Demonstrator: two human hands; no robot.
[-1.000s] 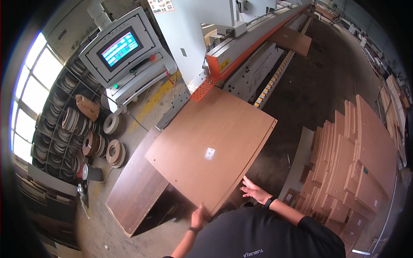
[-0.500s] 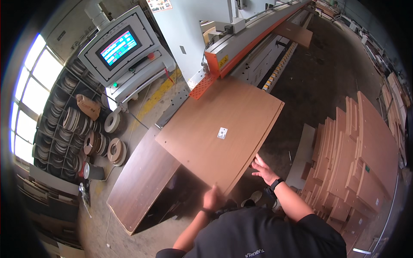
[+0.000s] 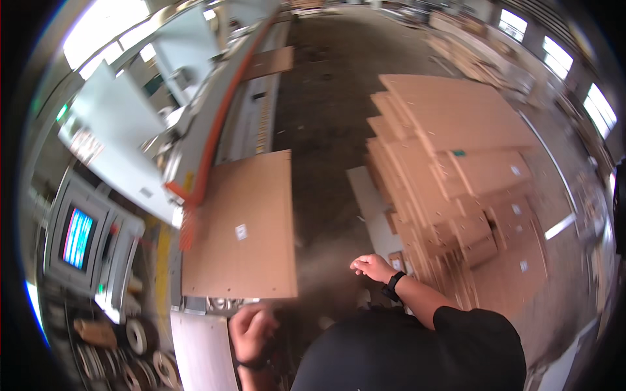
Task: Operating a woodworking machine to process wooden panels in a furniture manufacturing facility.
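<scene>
A brown wood panel (image 3: 242, 260) with a small white label lies flat along the side of a long machine (image 3: 218, 140), partly under its orange-edged beam. My left hand (image 3: 253, 332) is just beyond the panel's near edge, apart from it. Its fingers look bent, but motion smears them. Away to the right of the panel, my right hand (image 3: 373, 267) hangs in the air with fingers loosely curled together and nothing in them. It wears a black wrist band (image 3: 392, 285) and is nearest to the stacked panels (image 3: 450, 163).
Below the panel stands a pale brown board surface (image 3: 203, 348). At left are a control console with a lit screen (image 3: 77, 238) and rolls of edge banding (image 3: 139, 335). A second panel (image 3: 268, 63) sits farther along the machine. More boards (image 3: 469, 52) line the far right.
The view has swung right, toward the stacked panels. Both my hands have come off the panel, which has moved farther along the machine, away from me.
</scene>
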